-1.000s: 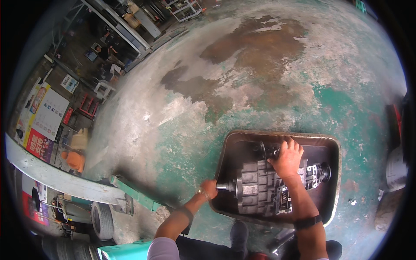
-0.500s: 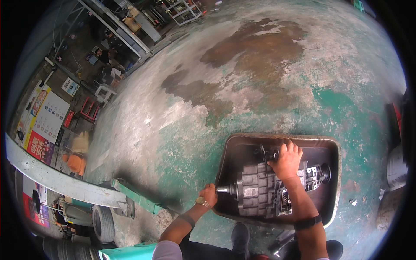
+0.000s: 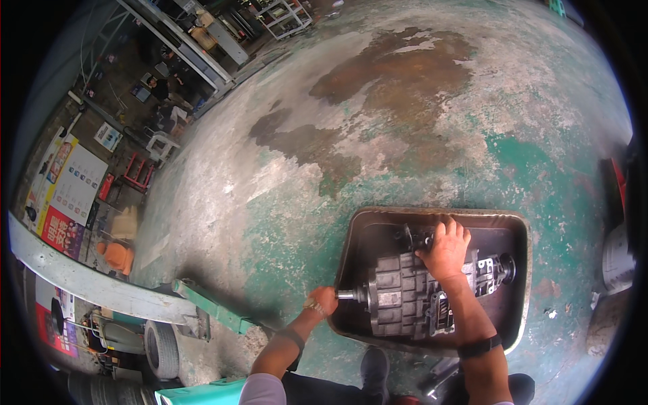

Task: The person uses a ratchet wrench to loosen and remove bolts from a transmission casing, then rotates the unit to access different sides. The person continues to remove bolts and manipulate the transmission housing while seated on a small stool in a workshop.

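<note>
A grey metal gearbox point(image 3: 398, 293) lies on its side in a dark oblong tray point(image 3: 523, 310). My left hand point(image 3: 322, 300), with a watch on the wrist, is closed round the end of the bright shaft point(image 3: 344, 294) that sticks out of the gearbox's left end. My right hand point(image 3: 444, 251) grips the upper side of the gearbox near some small dark fittings point(image 3: 405, 233), its fingers curled over them and partly hiding them. Below that arm, an opening in the housing point(image 3: 443, 310) shows inner metal parts. A round flange point(image 3: 507, 268) is at the right end.
A green steel lift arm point(image 3: 216, 304) and tyre point(image 3: 162, 351) lie at left, below a pale beam point(image 3: 101, 273). Metal tools point(image 3: 437, 379) lie by my feet. A bucket point(image 3: 616, 263) is at right. A co-worker point(image 3: 162, 91) is far back left, near stools and racks.
My left wrist has turned back and forth slightly on the shaft, and the view has shifted a little. My right hand stays on the gearbox.
</note>
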Demonstrator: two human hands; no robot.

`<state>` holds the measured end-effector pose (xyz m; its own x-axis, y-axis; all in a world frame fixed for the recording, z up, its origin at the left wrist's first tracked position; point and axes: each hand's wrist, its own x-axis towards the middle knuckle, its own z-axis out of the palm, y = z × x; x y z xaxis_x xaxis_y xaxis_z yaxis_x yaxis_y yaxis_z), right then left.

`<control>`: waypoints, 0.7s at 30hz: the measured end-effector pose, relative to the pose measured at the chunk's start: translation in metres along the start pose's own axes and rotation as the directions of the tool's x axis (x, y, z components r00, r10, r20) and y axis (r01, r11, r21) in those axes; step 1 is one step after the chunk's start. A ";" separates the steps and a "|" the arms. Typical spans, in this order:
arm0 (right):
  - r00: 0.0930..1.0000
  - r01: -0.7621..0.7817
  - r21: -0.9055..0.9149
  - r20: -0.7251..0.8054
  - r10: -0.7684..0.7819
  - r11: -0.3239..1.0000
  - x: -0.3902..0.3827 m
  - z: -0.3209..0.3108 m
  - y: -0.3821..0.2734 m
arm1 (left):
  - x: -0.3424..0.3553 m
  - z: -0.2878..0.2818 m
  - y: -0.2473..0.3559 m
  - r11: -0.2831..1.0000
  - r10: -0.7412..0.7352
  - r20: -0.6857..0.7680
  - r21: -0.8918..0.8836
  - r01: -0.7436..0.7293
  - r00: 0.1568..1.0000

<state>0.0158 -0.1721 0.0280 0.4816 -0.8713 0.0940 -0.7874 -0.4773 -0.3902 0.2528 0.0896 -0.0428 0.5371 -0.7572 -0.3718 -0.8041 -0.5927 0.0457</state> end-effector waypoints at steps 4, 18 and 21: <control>1.000 0.011 0.009 -0.009 -0.011 1.000 0.000 0.002 0.000 | 0.018 -0.002 -0.010 0.998 0.048 0.251 0.021 -0.055 0.967; 0.999 -0.024 0.017 0.023 0.023 1.000 0.000 -0.001 0.000 | 0.019 0.005 -0.004 0.999 -0.050 0.232 0.013 0.049 0.971; 1.000 -0.019 0.021 0.012 0.019 1.000 0.000 -0.001 0.001 | -0.010 0.014 0.000 1.000 0.012 -0.051 -0.006 -0.012 0.999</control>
<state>0.0148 -0.1728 0.0283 0.4713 -0.8788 0.0752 -0.7881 -0.4579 -0.4113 0.2434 0.1009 -0.0518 0.5401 -0.7771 -0.3232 -0.8089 -0.5853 0.0553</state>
